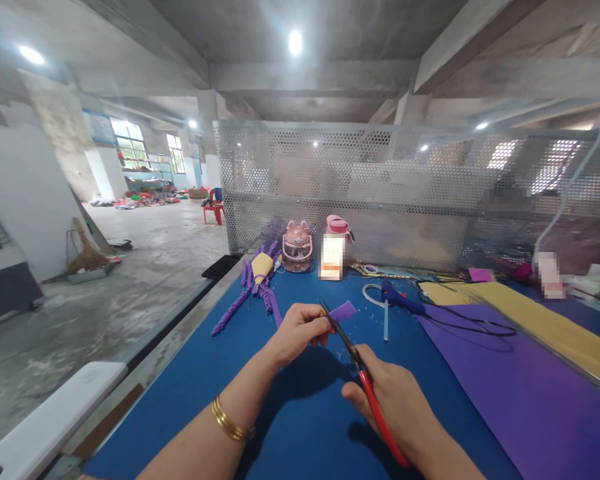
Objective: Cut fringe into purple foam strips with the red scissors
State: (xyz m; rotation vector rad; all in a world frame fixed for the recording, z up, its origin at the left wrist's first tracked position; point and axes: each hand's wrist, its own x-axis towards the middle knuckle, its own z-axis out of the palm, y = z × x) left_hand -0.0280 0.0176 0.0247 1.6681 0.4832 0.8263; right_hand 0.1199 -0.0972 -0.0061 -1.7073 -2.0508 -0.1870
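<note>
My left hand (307, 325) pinches a narrow purple strip (343, 311) above the blue table top (310, 413). One end of the strip sticks out to the right of my fingers. In my right hand (395, 393) is a pair of scissors (373, 403) with red handles and dark blades. The blades cross the strip close to my left fingertips. Another purple strip (276, 308) runs from behind my left hand toward a purple braided piece with a yellow centre (263, 268).
A blue hot glue gun (397, 297) with a pale glue stick (386, 323) lies behind my right hand, its cable looping right. Purple sheet (510, 373) and yellow sheet (545, 320) cover the right side. A pink bottle (297, 247) stands at the back before a perforated metal screen (300, 167).
</note>
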